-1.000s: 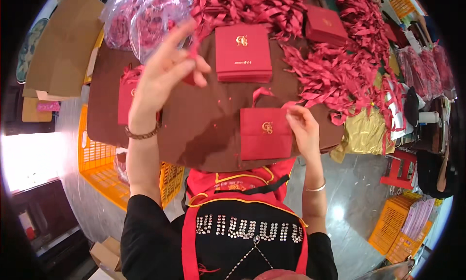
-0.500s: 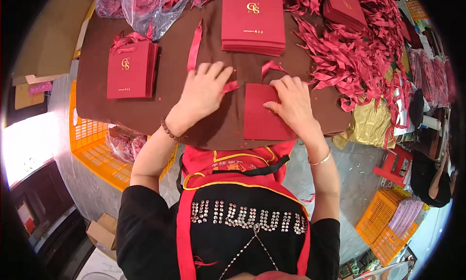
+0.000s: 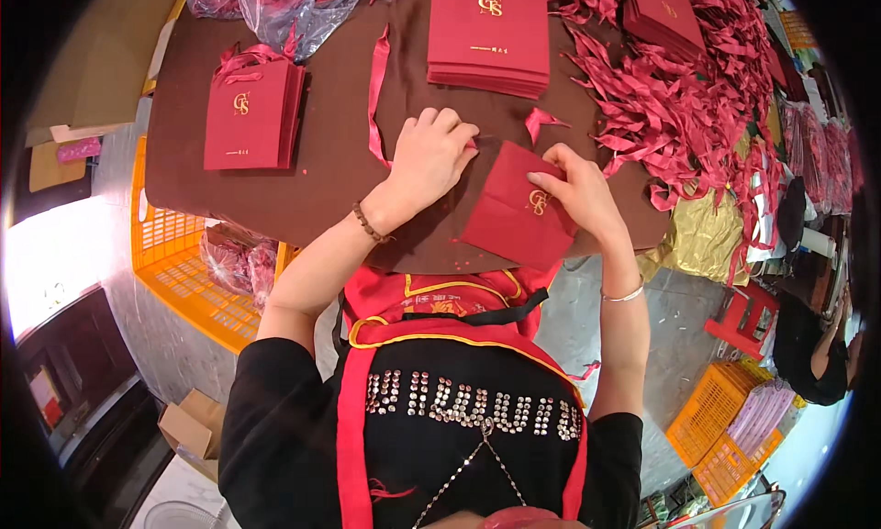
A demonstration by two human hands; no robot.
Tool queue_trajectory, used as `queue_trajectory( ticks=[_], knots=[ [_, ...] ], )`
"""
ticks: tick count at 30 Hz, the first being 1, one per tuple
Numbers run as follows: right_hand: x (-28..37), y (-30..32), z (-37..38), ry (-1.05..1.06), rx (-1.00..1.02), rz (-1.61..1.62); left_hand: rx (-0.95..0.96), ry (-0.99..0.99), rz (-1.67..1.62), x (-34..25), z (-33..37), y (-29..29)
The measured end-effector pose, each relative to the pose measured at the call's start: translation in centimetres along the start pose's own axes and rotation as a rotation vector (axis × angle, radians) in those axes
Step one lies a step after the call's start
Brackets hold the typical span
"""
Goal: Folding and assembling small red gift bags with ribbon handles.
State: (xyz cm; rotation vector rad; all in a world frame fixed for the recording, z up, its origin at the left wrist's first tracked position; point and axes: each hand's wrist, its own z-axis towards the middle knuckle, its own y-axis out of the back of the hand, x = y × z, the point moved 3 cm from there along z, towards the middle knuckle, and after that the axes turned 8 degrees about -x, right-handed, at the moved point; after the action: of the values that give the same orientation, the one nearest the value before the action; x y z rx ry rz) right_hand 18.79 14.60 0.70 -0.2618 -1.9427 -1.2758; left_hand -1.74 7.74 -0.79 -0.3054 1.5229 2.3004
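Note:
A flat red paper gift bag point(image 3: 514, 208) with a gold logo lies tilted near the table's front edge. My right hand point(image 3: 587, 194) grips its upper right side between thumb and fingers. Just left of the bag, the fingers of my left hand point(image 3: 433, 157) are bent together, a bit of red at their tips that looks like ribbon. One red ribbon point(image 3: 378, 98) stretches away from the left hand across the brown cloth. Beyond the bag's top edge, a short red ribbon end point(image 3: 543, 122) shows; whether it is joined to the bag is hidden.
A stack of red bags point(image 3: 488, 33) stands at the far middle, another stack point(image 3: 665, 20) at far right. Bags with ribbon handles point(image 3: 248, 116) lie at left. Loose ribbons point(image 3: 679, 107) heap along the right. An orange crate point(image 3: 184, 267) sits below the table's left side.
The bag in my right hand has turned and tilted, and its gold logo now shows. My left hand has moved right, closer to the bag, and its fingers have drawn together.

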Motion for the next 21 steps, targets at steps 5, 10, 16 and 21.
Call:
queue_trajectory(
  ticks=[5,10,16,21],
  knots=[
    [-0.1,0.8,-0.3,0.007,-0.034,0.038,-0.066,0.005,-0.128,0.2,0.6,0.2],
    [-0.5,1.0,-0.2,0.112,-0.158,0.016,-0.054,-0.115,-0.179,-0.5,2.5,2.3],
    [6.3,1.8,-1.7,0.676,-0.457,0.440,0.172,0.061,-0.582,-9.3,7.7,10.6],
    [3.8,5.1,-5.6,0.227,0.266,0.847,-0.002,-0.430,-0.812,-14.8,8.3,10.8]
  ],
)
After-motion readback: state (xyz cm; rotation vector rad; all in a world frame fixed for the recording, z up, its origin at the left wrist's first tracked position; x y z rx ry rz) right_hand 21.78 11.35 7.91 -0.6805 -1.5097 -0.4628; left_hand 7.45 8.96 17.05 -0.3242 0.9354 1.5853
